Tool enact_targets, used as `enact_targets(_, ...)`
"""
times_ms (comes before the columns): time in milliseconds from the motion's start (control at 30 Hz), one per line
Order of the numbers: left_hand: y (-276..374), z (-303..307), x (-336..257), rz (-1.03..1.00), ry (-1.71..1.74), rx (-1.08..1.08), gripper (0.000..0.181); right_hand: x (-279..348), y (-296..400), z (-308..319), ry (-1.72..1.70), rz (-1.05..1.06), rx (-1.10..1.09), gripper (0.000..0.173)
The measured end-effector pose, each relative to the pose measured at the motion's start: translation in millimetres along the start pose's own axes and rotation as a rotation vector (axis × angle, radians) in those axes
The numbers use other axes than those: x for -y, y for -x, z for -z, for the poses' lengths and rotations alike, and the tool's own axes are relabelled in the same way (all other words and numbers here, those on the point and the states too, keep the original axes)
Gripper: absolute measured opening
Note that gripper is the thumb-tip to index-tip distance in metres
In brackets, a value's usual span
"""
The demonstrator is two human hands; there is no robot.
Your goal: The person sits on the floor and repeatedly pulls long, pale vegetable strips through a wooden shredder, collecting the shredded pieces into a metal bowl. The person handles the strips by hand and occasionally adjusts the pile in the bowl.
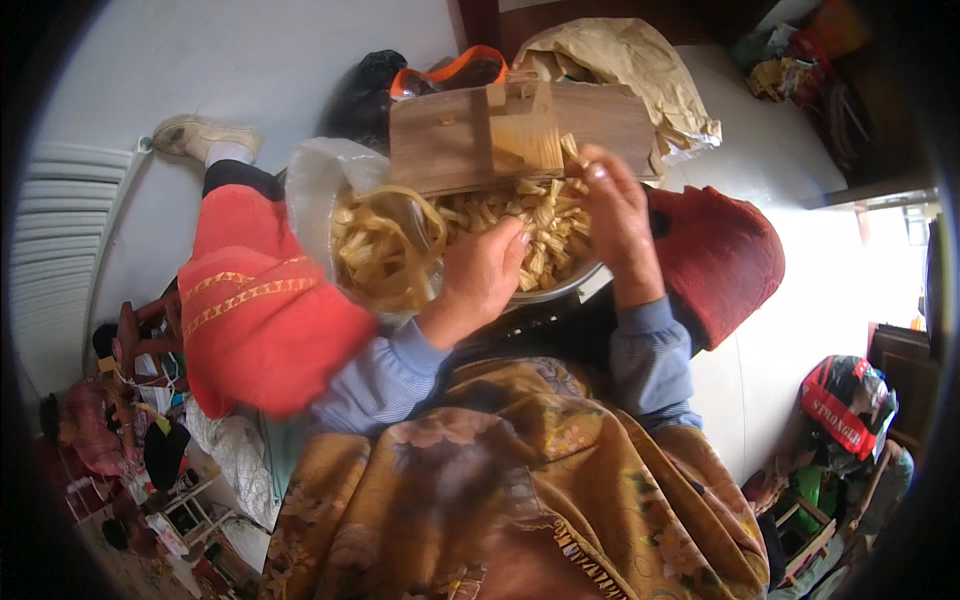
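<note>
My left hand (487, 266) is over a metal basin (559, 290), its thumb and fingers closed on a pale dried-leaf strip (541, 214) that looks knotted. To its right my right hand (616, 206) pinches the upper end of a pale strip (571, 148) near the edge of a wooden board (442, 142). The board lies across the far side of the basin. Many knotted pale pieces (555, 259) fill the basin beneath my hands. At the left, a translucent plastic bag (311, 187) holds looser looped strips (375, 255).
A crumpled brown paper sack (622, 56) and a black bag (367, 97) with an orange band (450, 71) lie beyond the board. Red-covered knees flank the basin. A shoe (202, 137) shows at upper left, a black and red bag (847, 405) at right.
</note>
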State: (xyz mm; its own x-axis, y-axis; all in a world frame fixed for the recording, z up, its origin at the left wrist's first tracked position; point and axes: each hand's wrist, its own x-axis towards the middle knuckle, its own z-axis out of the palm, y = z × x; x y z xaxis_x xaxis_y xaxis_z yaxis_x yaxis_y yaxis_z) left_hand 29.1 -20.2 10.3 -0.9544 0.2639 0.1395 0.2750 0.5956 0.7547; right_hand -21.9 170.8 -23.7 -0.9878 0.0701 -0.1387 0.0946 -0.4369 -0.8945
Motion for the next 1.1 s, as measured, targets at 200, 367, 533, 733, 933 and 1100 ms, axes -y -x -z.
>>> enact_targets(200, -29.5, 19.1, -1.9, -0.318, -0.302, -0.057, 0.009, 58.5, -11.3, -14.3, 0.678, 0.035, 0.416, 0.033)
enact_targets(367, -47.0, 14.3, 10.9, 0.014, 0.35, 0.142, 0.01, 67.0, -23.7, -13.7, 0.669, -0.288, 0.61, 0.021)
enact_targets(533, -85.8, 31.1, 32.2, 0.164, 0.548, 0.284, 0.009, 55.4, -37.2, -16.0, 0.702, -0.028, 0.377, 0.016)
enact_targets(733, -123.7, 45.3, 59.7, 0.212, 0.382, 0.242, 0.014, 32.7, -65.8, -21.2, 0.823, 0.129, 0.211, 0.015)
enact_targets(933, -130.5, 9.5, 100.3, 0.048, 0.1, 0.01, 0.012, -1.9, -80.3, -12.4, 1.163, 0.428, 0.224, 0.014)
enact_targets(1100, -113.7, 20.0, 79.0, 0.192, 0.061, 0.039, 0.012, 25.0, -44.5, -17.7, 1.373, 0.687, 0.187, 0.015)
